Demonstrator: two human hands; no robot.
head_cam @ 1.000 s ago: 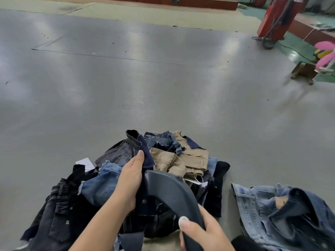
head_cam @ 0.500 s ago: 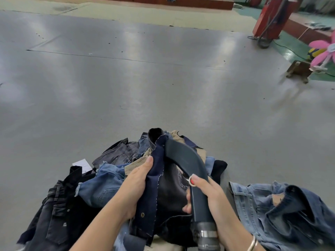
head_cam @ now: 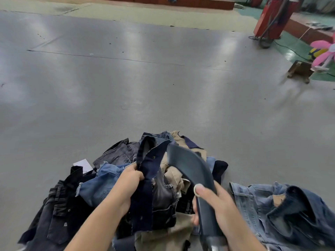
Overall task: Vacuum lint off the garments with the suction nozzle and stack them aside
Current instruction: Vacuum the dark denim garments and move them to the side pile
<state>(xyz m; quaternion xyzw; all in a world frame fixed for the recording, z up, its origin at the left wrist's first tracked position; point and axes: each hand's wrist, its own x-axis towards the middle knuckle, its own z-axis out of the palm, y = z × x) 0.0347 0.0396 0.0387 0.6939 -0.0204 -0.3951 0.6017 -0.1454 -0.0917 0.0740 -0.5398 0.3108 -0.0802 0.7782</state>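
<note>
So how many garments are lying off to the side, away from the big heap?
1. A light blue denim jacket lies on the floor to the right of the heap, near the right hand. Others may lie out of view.

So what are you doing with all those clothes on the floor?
A person is cleaning lint off clothes. The left hand grips a dark navy denim garment lifted from the pile of clothes, and the right hand holds the dark curved suction nozzle, its mouth up beside the fabric. A light blue denim jacket lies apart on the grey floor to the right.
</note>
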